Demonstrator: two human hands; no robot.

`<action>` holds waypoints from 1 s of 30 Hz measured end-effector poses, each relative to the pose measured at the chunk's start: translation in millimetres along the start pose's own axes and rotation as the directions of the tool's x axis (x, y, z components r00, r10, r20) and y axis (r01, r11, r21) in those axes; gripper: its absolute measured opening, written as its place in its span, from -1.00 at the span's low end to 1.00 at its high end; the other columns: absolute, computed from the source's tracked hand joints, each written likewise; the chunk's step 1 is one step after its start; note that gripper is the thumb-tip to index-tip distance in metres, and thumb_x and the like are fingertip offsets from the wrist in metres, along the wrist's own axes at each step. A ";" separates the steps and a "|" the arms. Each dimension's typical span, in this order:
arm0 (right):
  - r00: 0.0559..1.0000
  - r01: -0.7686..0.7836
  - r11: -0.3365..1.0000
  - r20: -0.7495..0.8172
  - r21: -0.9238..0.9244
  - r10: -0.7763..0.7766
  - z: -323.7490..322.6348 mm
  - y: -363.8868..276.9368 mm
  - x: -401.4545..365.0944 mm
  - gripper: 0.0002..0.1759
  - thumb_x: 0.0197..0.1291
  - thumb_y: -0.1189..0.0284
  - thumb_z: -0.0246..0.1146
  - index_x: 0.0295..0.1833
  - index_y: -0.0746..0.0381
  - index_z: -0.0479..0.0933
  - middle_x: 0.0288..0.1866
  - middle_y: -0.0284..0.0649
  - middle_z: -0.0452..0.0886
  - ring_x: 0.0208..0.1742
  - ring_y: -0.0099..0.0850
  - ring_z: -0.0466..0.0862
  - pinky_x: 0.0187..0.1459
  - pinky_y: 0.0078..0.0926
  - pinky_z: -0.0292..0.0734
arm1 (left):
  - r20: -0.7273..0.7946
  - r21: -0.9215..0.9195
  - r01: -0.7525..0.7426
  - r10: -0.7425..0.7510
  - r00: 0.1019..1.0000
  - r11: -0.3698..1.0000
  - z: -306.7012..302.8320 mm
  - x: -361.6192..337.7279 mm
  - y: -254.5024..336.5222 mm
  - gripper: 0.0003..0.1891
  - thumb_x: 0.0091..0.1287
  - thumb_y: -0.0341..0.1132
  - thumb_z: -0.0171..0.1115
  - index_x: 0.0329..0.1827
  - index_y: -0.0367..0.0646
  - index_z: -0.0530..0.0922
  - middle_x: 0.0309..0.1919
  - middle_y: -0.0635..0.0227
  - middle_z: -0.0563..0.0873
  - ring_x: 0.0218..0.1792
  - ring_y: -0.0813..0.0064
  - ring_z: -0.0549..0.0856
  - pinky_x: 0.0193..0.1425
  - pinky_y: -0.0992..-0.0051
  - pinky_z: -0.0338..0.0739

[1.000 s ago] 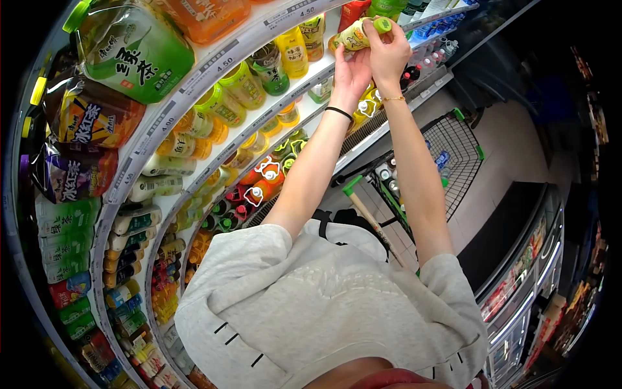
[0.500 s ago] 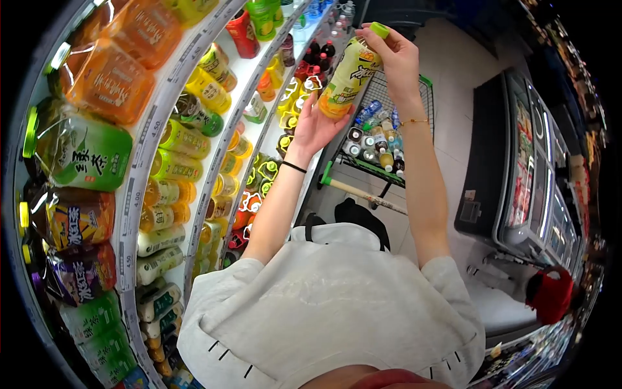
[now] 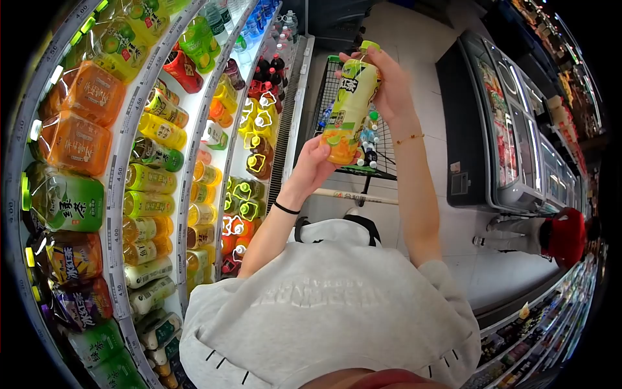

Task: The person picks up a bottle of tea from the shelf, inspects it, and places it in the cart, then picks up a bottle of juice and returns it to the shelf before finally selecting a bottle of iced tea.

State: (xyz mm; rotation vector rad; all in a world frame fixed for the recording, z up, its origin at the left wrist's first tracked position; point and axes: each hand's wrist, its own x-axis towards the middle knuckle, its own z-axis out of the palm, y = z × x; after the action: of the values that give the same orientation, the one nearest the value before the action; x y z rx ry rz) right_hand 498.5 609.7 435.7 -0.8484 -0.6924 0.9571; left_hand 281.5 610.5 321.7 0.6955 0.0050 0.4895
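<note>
Between my two hands a drink bottle (image 3: 350,110) with a yellow-green label, orange lower part and yellow-green cap is tilted, cap end away from me. My right hand (image 3: 392,84) is closed round its upper part, just below the cap. At the base, my left hand (image 3: 312,167) grips it with the thumb on the near side and the other fingers partly hidden behind. Beneath and beyond the bottle stands a shopping cart (image 3: 386,155), partly covered by my hands. Several bottles (image 3: 369,137) lie inside it.
Drink shelves (image 3: 115,243) with price strips and many bottles curve along the left. The cart's handle (image 3: 343,194) crosses in front of me. At the right stands a freezer case (image 3: 463,123). A person in a red top (image 3: 562,236) is at the lower right.
The bottle has come down a little toward me and turned, showing another side of its label. My left hand has gone from an open palm under it to gripping its base.
</note>
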 end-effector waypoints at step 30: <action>0.983 -0.180 0.972 0.062 0.148 0.172 -10.8 14.9 -23.7 -0.38 0.71 0.13 -0.27 0.52 0.25 0.46 0.03 -0.13 0.72 -0.03 -0.41 0.74 0.04 -0.28 0.74 | 0.082 0.996 -0.070 0.838 0.539 -0.053 79.7 -4.7 -39.0 -0.20 -0.05 -0.49 0.69 0.31 -0.22 0.46 0.03 0.23 0.41 0.05 0.32 0.46 0.14 0.37 0.42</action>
State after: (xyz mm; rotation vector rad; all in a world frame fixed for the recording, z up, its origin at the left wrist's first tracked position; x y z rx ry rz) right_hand 491.3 589.9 414.4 -0.7612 -0.5830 1.1785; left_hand 307.3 533.8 358.4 1.9075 0.8267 1.5808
